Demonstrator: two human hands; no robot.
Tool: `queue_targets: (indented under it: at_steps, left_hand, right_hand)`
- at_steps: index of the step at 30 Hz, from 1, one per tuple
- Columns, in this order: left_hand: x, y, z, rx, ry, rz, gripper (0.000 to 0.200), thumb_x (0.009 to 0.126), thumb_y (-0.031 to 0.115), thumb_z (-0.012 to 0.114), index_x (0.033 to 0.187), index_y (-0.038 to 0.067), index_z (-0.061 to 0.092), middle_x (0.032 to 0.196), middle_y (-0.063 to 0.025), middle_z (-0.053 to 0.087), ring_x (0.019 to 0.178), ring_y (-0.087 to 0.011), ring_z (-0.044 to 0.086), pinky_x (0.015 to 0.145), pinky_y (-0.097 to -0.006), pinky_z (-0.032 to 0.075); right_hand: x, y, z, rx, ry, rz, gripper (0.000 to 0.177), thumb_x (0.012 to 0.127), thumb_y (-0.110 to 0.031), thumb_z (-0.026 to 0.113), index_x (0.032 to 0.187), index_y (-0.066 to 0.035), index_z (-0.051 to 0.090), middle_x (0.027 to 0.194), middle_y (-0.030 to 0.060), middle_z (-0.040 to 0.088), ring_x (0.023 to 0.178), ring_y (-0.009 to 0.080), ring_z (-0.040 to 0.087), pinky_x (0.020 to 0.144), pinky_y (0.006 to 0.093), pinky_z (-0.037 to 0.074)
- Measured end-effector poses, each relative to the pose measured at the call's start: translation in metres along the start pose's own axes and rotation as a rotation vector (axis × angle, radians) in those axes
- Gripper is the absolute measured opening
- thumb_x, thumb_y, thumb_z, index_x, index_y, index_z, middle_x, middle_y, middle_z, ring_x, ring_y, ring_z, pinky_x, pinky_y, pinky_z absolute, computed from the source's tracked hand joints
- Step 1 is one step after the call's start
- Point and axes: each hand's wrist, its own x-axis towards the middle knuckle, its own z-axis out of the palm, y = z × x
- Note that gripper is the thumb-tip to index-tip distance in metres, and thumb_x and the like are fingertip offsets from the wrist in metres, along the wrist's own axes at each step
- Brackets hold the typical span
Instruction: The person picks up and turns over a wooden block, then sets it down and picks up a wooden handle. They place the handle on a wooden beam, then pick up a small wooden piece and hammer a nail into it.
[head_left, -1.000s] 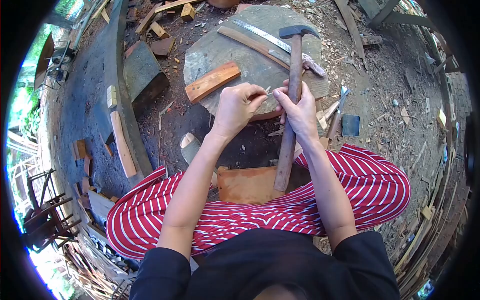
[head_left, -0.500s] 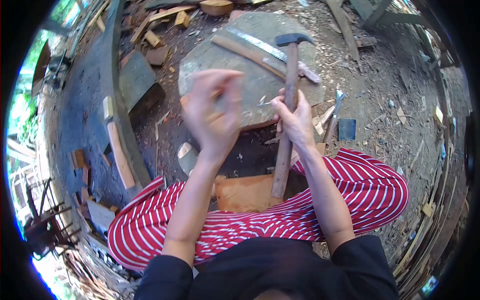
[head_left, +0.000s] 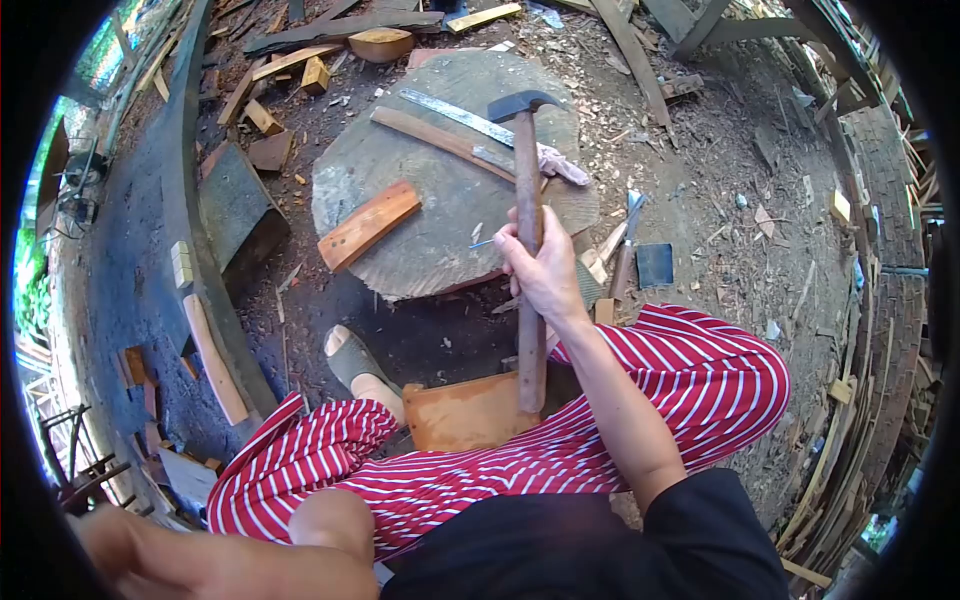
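Observation:
My right hand [head_left: 543, 268] is closed around the wooden handle of a hammer [head_left: 528, 190], its dark head pointing away from me. A thin nail [head_left: 481, 244] sticks out to the left between my thumb and finger. Far down at the lower left is my left hand [head_left: 115, 550], blurred and partly in shadow, so its fingers are unclear. On the round stump [head_left: 450, 200] lie an orange-brown wood block [head_left: 370, 226], a wooden stick [head_left: 440, 137] and a saw-like blade [head_left: 455, 116]. A brown wooden board [head_left: 462, 412] rests between my legs.
Right of the stump, a chisel-like tool [head_left: 625, 255] lies beside a dark square plate [head_left: 655, 264]. A long beam [head_left: 185, 150] runs along the left, with a curved wood piece [head_left: 215, 360] against it. Wood scraps and chips litter the ground.
My left hand has swung from above the stump to the far lower left, uncovering the orange-brown block. The view has shifted; my right hand still grips the hammer.

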Motion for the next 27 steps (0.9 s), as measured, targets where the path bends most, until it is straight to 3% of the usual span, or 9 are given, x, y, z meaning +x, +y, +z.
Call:
queue_targets:
  at_steps: [2, 5, 6, 21, 27]
  left_hand:
    - [0.004, -0.004, 0.012, -0.472, 0.225, -0.15, 0.027, 0.1, 0.024, 0.056, 0.112, 0.0, 0.063, 0.122, -0.0168, 0.063, 0.109, -0.0262, 0.063, 0.089, -0.0376, 0.056]
    - [-0.006, 0.008, 0.01, -0.561, 0.187, -0.151, 0.026, 0.1, 0.022, 0.056, 0.111, 0.0, 0.063, 0.122, -0.0169, 0.063, 0.109, -0.0263, 0.064, 0.089, -0.0374, 0.056]
    - [-0.012, 0.011, 0.003, -0.619, 0.169, -0.157, 0.026, 0.1, 0.022, 0.056, 0.111, 0.0, 0.063, 0.122, -0.017, 0.063, 0.109, -0.0264, 0.064, 0.089, -0.0373, 0.056]
    - [-0.009, 0.026, 0.037, -1.055, 0.346, -0.184, 0.019, 0.098, 0.013, 0.057, 0.11, -0.001, 0.063, 0.121, -0.018, 0.063, 0.108, -0.0274, 0.064, 0.089, -0.0355, 0.057]
    - [-0.004, 0.026, 0.057, -1.204, 0.466, -0.156, 0.016, 0.097, 0.009, 0.057, 0.11, -0.001, 0.063, 0.12, -0.0184, 0.063, 0.108, -0.0278, 0.065, 0.089, -0.0348, 0.057]
  right_hand:
    - [0.0, 0.0, 0.002, -0.02, 0.009, 0.007, 0.03, 0.091, -0.01, 0.066, 0.115, 0.0, 0.05, 0.085, 0.0027, 0.062, 0.058, 0.008, 0.059, 0.042, 0.0234, 0.047]
    - [-0.002, -0.002, 0.005, 0.016, 0.04, 0.06, 0.03, 0.091, -0.01, 0.066, 0.115, 0.0, 0.05, 0.085, 0.0027, 0.062, 0.058, 0.0079, 0.059, 0.042, 0.0236, 0.047]
    - [0.0, 0.002, 0.001, -0.027, -0.012, -0.014, 0.031, 0.092, -0.01, 0.067, 0.115, -0.001, 0.05, 0.086, 0.0031, 0.062, 0.058, 0.0079, 0.059, 0.042, 0.0233, 0.046]
    - [-0.004, 0.003, 0.003, -0.03, 0.009, -0.004, 0.03, 0.093, -0.012, 0.066, 0.116, -0.002, 0.05, 0.086, 0.0032, 0.063, 0.059, 0.0085, 0.06, 0.046, 0.0241, 0.048]
    - [-0.001, 0.005, 0.003, -0.024, -0.001, -0.045, 0.032, 0.092, -0.012, 0.068, 0.116, -0.002, 0.048, 0.087, 0.0016, 0.06, 0.056, 0.0056, 0.056, 0.041, 0.0209, 0.044]
